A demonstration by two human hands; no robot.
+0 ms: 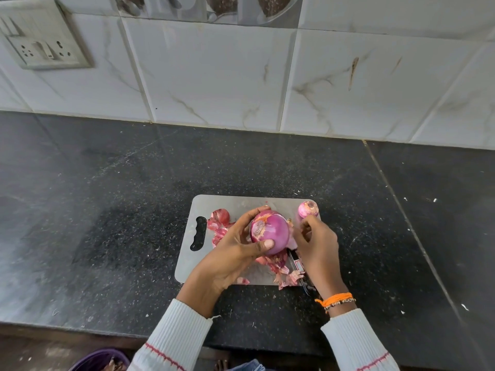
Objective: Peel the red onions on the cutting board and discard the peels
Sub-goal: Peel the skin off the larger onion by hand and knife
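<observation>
Now left hand (235, 247) grip wrapped round big red onion (270, 231) above cutting board (241, 204) centre; right hand (316, 242) pinching peel at onion's 3 o'clock; small onion (308, 209) at board's 1 o'clock; loose peels (219, 223) at 9.

A dark speckled stone countertop (112, 199) ran along the tiled wall and carried a metal cutting board (233, 204) lying flat near its front edge, a knife (301, 274) partly off the board's near right corner, and small pale crumbs scattered to the right
</observation>
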